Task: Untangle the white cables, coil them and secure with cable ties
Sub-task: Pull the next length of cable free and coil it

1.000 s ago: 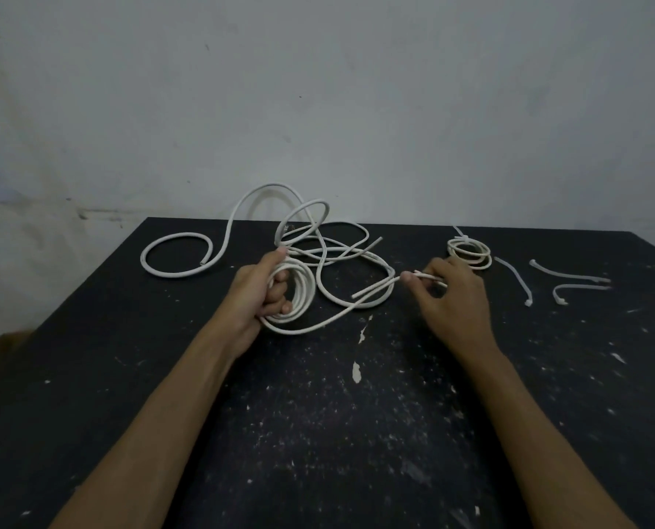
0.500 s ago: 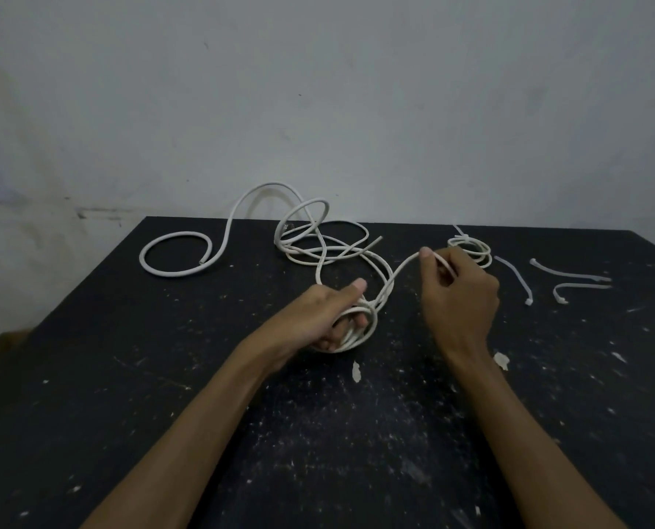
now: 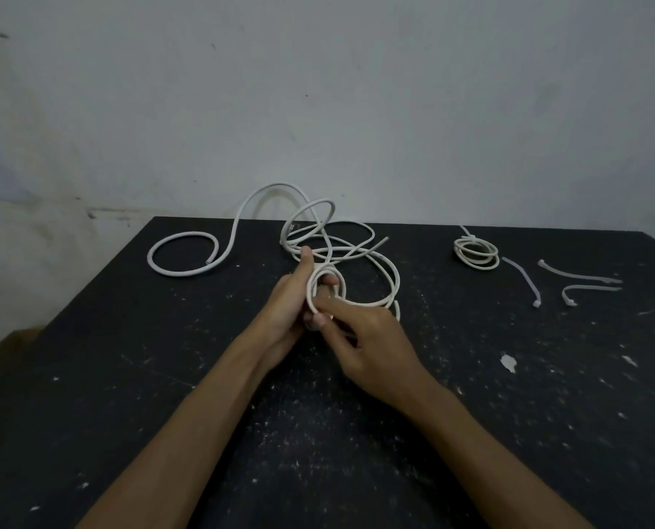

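My left hand (image 3: 288, 304) grips a small coil (image 3: 326, 288) of thin white cable at the middle of the black table (image 3: 127, 376). My right hand (image 3: 367, 339) pinches the same cable at the coil's lower edge, right against my left fingers. From the coil the cable loops away into a loose tangle (image 3: 331, 238) behind my hands. A thicker white cable (image 3: 188, 257) curls at the back left and arches up over the table's far edge. A finished coil (image 3: 475, 253) with a tie around it lies at the back right.
Three loose white cable ties (image 3: 524, 278) (image 3: 579, 276) (image 3: 585, 291) lie to the right of the finished coil. A scrap of white paint or paper (image 3: 508, 362) lies right of my right hand. A pale wall stands just behind the table's far edge.
My right hand came down and left from beside the finished coil to meet my left hand. My left hand turned the small coil upright, with another turn of cable laid on it.
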